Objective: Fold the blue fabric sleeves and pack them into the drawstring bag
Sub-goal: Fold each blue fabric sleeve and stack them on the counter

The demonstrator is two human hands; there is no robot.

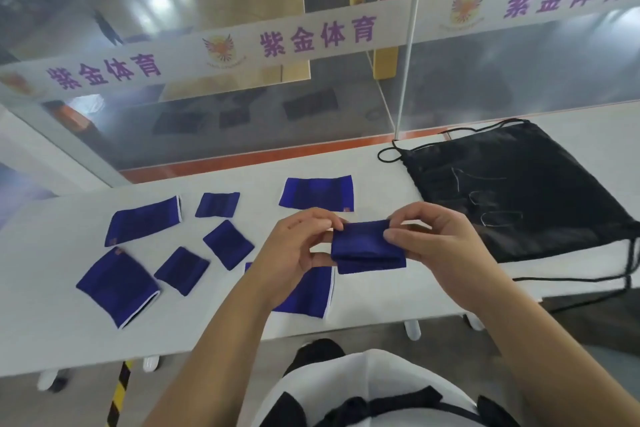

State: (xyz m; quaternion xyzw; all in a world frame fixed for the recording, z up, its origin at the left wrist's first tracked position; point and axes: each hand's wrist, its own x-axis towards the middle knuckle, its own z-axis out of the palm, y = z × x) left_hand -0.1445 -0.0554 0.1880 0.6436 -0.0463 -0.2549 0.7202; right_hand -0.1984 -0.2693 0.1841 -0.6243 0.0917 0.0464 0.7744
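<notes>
Two hands are pinching a folded blue sleeve (367,246) by its short ends, the left hand (298,246) and right hand (436,243) each clamped on one end, just above the counter (52,322) between the other sleeves (143,218) and the drawstring bag (512,191). It is looking soft, light and limp, so gripping both ends seems best for keeping the fold closed. Its long axis is running left to right, roughly level.
</notes>
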